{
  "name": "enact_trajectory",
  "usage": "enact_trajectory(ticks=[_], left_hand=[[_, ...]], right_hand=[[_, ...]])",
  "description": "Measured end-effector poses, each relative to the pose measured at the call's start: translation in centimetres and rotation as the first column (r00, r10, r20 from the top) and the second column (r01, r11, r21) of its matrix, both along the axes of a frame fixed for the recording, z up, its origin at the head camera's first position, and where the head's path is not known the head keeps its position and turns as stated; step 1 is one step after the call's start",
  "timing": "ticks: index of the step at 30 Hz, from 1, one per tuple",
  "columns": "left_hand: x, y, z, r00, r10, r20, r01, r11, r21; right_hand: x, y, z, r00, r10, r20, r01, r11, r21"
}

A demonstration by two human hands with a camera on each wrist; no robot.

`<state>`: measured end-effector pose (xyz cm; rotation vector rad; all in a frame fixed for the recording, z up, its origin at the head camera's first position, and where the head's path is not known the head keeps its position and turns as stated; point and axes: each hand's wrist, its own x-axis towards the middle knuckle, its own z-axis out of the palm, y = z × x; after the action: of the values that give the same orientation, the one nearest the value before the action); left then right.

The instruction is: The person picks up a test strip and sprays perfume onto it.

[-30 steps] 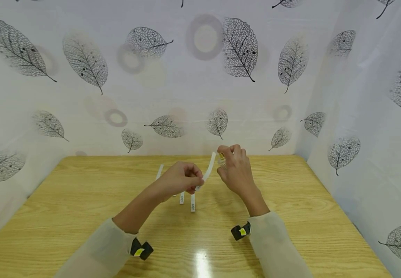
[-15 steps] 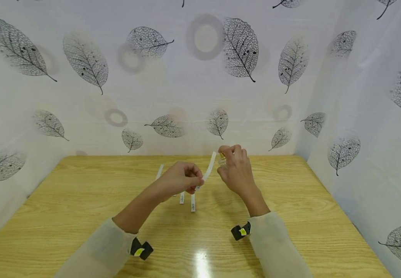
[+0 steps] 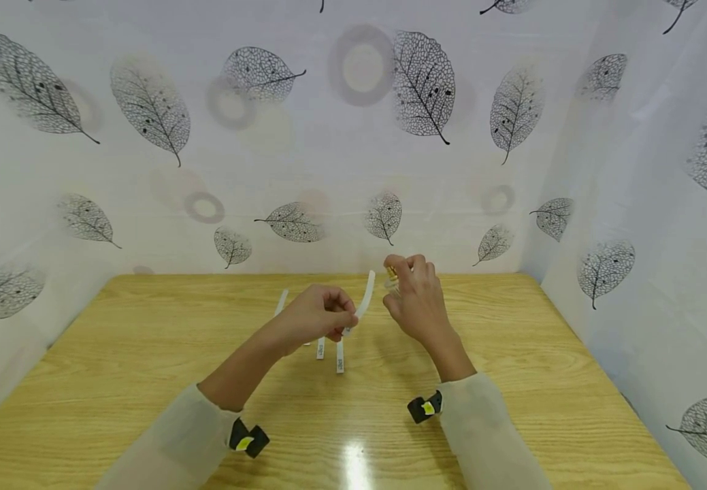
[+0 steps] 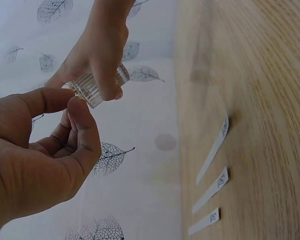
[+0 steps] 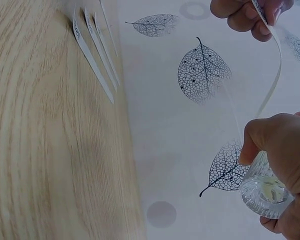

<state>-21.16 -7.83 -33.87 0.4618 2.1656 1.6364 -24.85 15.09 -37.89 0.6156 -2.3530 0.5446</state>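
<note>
Between thumb and fingertips, my left hand [image 3: 321, 314] pinches a white paper strip [image 3: 366, 294], which bends upward above the table. My right hand [image 3: 419, 303] grips a ribbed clear glass perfume bottle [image 5: 266, 192] to the right of it, with the index finger over the gold spray top [image 3: 392, 275]. The strip's free end stands a short gap away from that top. In the right wrist view, the bottle's thick glass base shows below the fingers, and the strip [image 5: 278, 65] curves down from the left hand. Printed marks show at the strip's held end.
Several more white paper strips [image 3: 340, 357] with printed ends lie on the wooden table [image 3: 512, 408], below and behind my left hand. A pale curtain [image 3: 329, 156] with leaf prints hangs behind and at both sides. Black cameras sit on both wrists.
The strip's free end has shifted slightly left, away from the bottle, along with a tiny shift of my left hand. My right hand and the bottle stay almost still.
</note>
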Motion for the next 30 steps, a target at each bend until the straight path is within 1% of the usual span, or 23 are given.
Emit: enact_trajectory(ticks=[8, 13, 21, 30], left_hand=[[-0.4, -0.3, -0.4, 1.000, 0.019, -0.005, -0.019, 1.000, -0.022], [-0.7, -0.9, -1.0, 0.999, 0.039, 0.001, -0.039, 0.999, -0.025], [-1.1, -2.0, -2.0, 0.998, 0.064, 0.027, -0.064, 0.998, -0.012], [-1.5, -3.8, -3.3, 0.995, 0.095, 0.020, -0.095, 0.995, -0.012]], right_hand=[[-0.1, 0.1, 0.1, 1.000, 0.004, -0.018, -0.004, 1.000, 0.002], [-0.1, 0.1, 0.1, 0.999, 0.006, -0.031, -0.006, 1.000, 0.007], [0.0, 0.1, 0.2, 1.000, 0.004, -0.017, -0.004, 1.000, 0.001], [0.0, 0.1, 0.1, 0.999, 0.015, -0.030, -0.015, 1.000, 0.000]])
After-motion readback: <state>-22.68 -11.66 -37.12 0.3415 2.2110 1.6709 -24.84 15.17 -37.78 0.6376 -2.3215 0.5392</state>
